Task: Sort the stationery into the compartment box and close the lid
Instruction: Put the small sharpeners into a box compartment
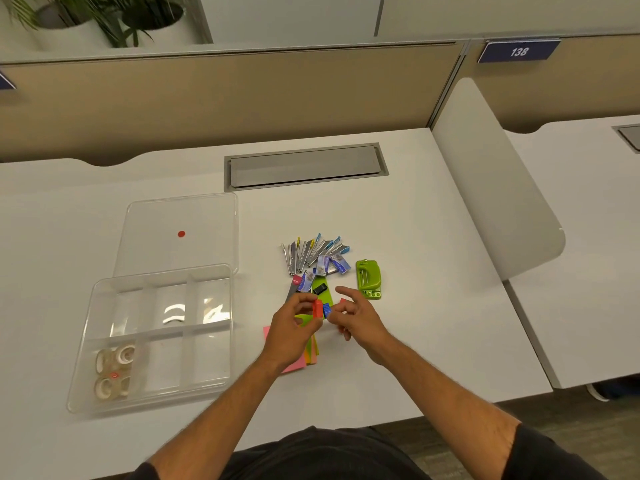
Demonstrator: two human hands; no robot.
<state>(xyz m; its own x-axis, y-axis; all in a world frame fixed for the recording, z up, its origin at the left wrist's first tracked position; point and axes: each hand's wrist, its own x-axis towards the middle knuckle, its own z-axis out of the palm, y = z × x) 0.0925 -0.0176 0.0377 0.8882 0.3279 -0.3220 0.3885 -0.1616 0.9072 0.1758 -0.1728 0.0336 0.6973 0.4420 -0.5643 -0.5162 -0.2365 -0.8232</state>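
Note:
A clear compartment box (83, 344) sits at the left of the desk, with several tape rolls (112, 370) in its near-left compartment. Its clear lid (180, 216), marked with a red dot, lies flat behind it. To the right is a heap of stationery: staple removers (308, 252), small blue staple boxes (329, 265), a black clip (320, 289) and a green hole punch (369, 278). Over the heap, my left hand (291, 332) pinches a small red piece (317, 308). My right hand (356, 317) pinches a small blue piece (327, 310) right beside it. Pink and green sticky notes (311, 351) lie under my hands.
A grey cable hatch (304, 166) is set into the desk behind the heap. A white divider panel (495, 188) bounds the desk on the right, and a beige partition (242, 98) stands at the back. The desk's front edge runs just below my forearms.

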